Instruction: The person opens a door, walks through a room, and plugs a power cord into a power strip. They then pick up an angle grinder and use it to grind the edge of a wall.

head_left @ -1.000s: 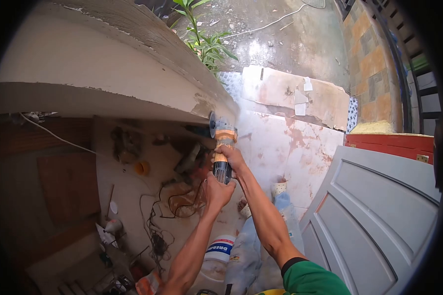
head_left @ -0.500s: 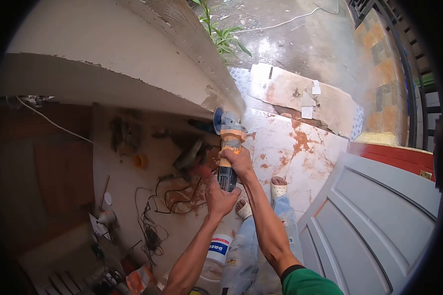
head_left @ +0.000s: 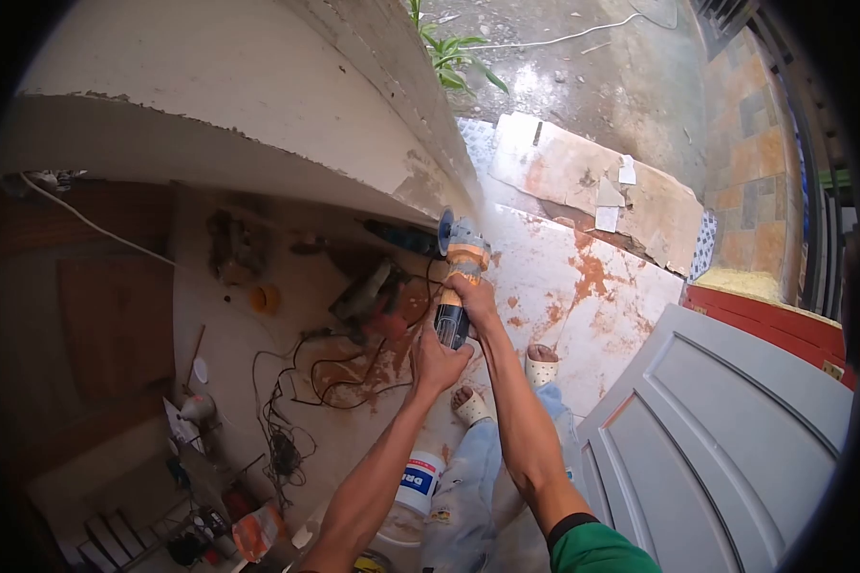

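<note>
Both my hands hold an orange and grey angle grinder (head_left: 466,256) out in front of me. My right hand (head_left: 475,298) wraps round its orange body, while my left hand (head_left: 437,361) grips the black rear end. The blue disc (head_left: 445,232) stands on edge at the corner of the plastered wall (head_left: 392,177), where pale dust hangs beside it. A darker, scraped patch (head_left: 422,180) shows on the plaster just above the disc.
Below lie a saw-like power tool (head_left: 368,296), tangled black cords (head_left: 282,444) and a white bucket (head_left: 419,480). A grey panelled door (head_left: 712,435) stands at right. Torn cardboard (head_left: 592,196) covers the step ahead. Reddish dirt (head_left: 591,272) is scattered over the pale floor tiles.
The grinder and both hands sit slightly further right and higher in view, as the whole scene has shifted a little. Both hands keep their hold.
</note>
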The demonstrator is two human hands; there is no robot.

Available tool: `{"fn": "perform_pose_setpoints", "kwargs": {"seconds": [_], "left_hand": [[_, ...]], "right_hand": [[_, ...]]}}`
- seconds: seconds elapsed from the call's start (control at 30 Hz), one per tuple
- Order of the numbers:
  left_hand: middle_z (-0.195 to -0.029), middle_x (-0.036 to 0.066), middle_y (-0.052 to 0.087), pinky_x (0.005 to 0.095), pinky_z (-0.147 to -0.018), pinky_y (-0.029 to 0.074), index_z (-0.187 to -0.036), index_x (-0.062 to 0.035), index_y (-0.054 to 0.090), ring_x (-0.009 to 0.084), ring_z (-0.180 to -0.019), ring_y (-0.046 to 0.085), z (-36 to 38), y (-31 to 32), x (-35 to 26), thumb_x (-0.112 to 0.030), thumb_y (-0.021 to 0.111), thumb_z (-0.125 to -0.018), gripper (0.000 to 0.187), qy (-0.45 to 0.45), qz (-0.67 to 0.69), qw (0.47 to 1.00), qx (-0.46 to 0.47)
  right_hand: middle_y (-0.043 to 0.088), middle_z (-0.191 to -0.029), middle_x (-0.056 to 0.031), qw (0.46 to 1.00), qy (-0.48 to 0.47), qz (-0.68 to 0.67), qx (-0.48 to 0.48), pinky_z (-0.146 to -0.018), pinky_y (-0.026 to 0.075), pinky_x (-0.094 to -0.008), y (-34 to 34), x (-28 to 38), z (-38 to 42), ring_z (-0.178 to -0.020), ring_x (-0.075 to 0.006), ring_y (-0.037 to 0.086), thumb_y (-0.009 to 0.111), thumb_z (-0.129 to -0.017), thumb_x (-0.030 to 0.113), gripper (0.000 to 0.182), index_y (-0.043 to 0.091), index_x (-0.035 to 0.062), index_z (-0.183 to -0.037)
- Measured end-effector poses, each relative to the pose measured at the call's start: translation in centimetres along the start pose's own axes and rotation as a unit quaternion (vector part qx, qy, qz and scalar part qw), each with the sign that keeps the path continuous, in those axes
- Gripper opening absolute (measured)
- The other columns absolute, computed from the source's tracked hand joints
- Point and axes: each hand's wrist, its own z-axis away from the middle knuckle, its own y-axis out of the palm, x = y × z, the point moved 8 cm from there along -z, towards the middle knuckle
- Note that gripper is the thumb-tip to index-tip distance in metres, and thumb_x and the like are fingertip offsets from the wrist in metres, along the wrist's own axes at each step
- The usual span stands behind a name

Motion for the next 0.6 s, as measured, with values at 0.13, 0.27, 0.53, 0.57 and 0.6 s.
{"fn": "perform_pose_setpoints", "kwargs": {"seconds": [0.13, 0.27, 0.53, 0.57, 0.6], "left_hand": [[-0.09, 0.022, 0.065, 0.0439, -0.077, 0.049, -0.095, 0.0014, 0.057, 0.037, -0.088, 0.064, -0.5, 0.6, 0.8, -0.026, 0.073, -0.061, 0.046, -0.013, 0.01, 0.999, 0.03], [-0.09, 0.023, 0.064, 0.0438, -0.075, 0.049, -0.096, 0.0022, 0.055, 0.0368, -0.086, 0.065, 2.0, -1.5, 0.7, -0.025, 0.073, -0.061, 0.048, 0.049, 0.02, 0.998, -0.041], [-0.087, 0.021, 0.063, 0.0458, -0.076, 0.049, -0.105, 0.0014, 0.054, 0.039, -0.084, 0.062, 6.3, -6.5, -1.8, -0.024, 0.073, -0.063, 0.052, 0.032, 0.0, 0.999, 0.017], [-0.087, 0.021, 0.063, 0.0458, -0.076, 0.049, -0.105, 0.0014, 0.054, 0.039, -0.084, 0.062, 6.9, -6.9, -1.9, -0.024, 0.073, -0.063, 0.052, 0.034, 0.001, 0.999, 0.017], [-0.087, 0.02, 0.063, 0.0441, -0.075, 0.05, -0.106, 0.0012, 0.054, 0.0369, -0.083, 0.063, 7.5, -7.6, -2.4, -0.023, 0.073, -0.063, 0.052, 0.07, 0.009, 0.997, -0.01]], "right_hand": [[0.065, -0.075, -0.0128, 0.999, 0.018, -0.029, -0.013, -0.055, 0.056, -0.0327, 0.2, -0.1, 0.1, -0.063, -0.0237, 0.068, 0.068, -0.074, 0.008, 0.021, 0.059, -0.0045, -0.089], [0.065, -0.076, -0.0126, 1.0, -0.012, -0.018, 0.008, -0.056, 0.056, -0.0322, 1.6, 0.0, 2.8, -0.063, -0.0231, 0.067, 0.066, -0.077, 0.009, 0.023, 0.059, -0.0046, -0.093], [0.064, -0.084, -0.0138, 0.989, -0.044, -0.138, 0.036, -0.056, 0.057, -0.034, 4.0, 0.3, 8.2, -0.068, -0.0243, 0.068, 0.064, -0.077, 0.008, 0.025, 0.056, -0.0045, -0.097], [0.064, -0.082, -0.0122, 0.99, -0.048, -0.126, 0.028, -0.055, 0.056, -0.0329, 4.4, 1.0, 9.1, -0.066, -0.0228, 0.067, 0.066, -0.076, 0.008, 0.026, 0.056, -0.004, -0.097], [0.064, -0.082, -0.0122, 0.99, -0.052, -0.126, 0.028, -0.055, 0.056, -0.0329, 5.0, 1.8, 9.9, -0.066, -0.0228, 0.067, 0.066, -0.076, 0.008, 0.026, 0.056, -0.004, -0.097]]}}
